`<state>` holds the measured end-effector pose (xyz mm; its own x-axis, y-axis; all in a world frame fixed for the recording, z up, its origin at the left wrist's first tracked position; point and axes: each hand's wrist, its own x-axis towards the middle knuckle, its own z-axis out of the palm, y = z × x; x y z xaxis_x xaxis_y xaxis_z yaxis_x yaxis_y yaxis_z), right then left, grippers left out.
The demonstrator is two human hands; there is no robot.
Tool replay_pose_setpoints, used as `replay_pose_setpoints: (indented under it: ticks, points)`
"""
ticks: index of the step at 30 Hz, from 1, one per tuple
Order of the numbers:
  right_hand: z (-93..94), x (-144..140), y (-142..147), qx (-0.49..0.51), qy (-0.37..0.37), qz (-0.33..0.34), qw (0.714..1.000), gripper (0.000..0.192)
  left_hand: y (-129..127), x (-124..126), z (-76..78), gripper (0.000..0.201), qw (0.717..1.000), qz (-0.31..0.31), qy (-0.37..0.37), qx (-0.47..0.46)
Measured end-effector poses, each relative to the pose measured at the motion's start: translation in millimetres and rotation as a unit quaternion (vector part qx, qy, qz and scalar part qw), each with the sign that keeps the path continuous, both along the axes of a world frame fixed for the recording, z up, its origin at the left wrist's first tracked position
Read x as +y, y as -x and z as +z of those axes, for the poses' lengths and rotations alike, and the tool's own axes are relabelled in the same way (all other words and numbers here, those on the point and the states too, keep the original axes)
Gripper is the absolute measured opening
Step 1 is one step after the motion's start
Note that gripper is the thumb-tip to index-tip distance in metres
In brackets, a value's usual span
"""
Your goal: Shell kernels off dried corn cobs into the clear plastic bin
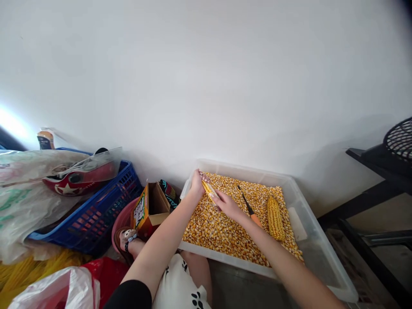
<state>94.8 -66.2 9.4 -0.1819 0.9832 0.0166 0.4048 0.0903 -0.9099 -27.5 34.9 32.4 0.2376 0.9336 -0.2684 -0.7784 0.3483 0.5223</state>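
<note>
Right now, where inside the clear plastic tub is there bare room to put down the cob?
Bare bottom shows at the right end of the clear plastic tub, beside the whole yellow corn cob. The rest is loose yellow kernels and the orange-handled tool.

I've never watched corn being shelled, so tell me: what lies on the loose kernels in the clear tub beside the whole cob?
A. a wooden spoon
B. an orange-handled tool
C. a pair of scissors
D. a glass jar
B: an orange-handled tool lies on the kernels just left of the whole cob, inside the clear tub.
</note>
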Motion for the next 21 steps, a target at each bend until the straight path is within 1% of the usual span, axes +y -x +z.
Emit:
replay_pose_setpoints:
  ticks: [4, 7, 11, 14, 18, 20, 21]
  points:
    - [4.9, -8.7, 8.8, -0.067, -0.074, 0.011, 0.995, 0.043, -1.0, -2.5, 5.2, 0.034, 0.999, 0.008, 0.036, -0.026]
    - [7.4, -9.9, 7.6, -0.080, -0.094, 0.027, 0.992, 0.045, -1.4, -4.4, 8.5, 0.034, 0.999, -0.002, 0.042, -0.030]
    - [5.6, -10.8, 3.8, -0.084, -0.082, 0.045, 0.992, 0.051, -0.5, -6.2, 10.8, 0.035, 0.998, -0.009, 0.047, -0.034]
    - [2.2, -12.2, 0.7, -0.082, -0.065, 0.057, 0.993, 0.055, 1.7, -6.5, 11.9, 0.035, 0.997, -0.029, 0.050, -0.046]
    - [1.3, -12.7, 0.6, -0.052, -0.009, 0.077, 0.996, 0.057, 3.6, -6.4, 12.4, 0.035, 0.996, -0.047, 0.052, -0.048]
    - [2.8, -12.3, 4.3, -0.040, 0.006, 0.072, 0.997, 0.056, 2.6, -7.1, 12.1, 0.035, 0.997, -0.043, 0.044, -0.043]
    - [3.6, -12.0, 6.9, -0.039, -0.003, 0.058, 0.998, 0.055, 1.6, -7.6, 11.8, 0.035, 0.998, -0.040, 0.036, -0.037]
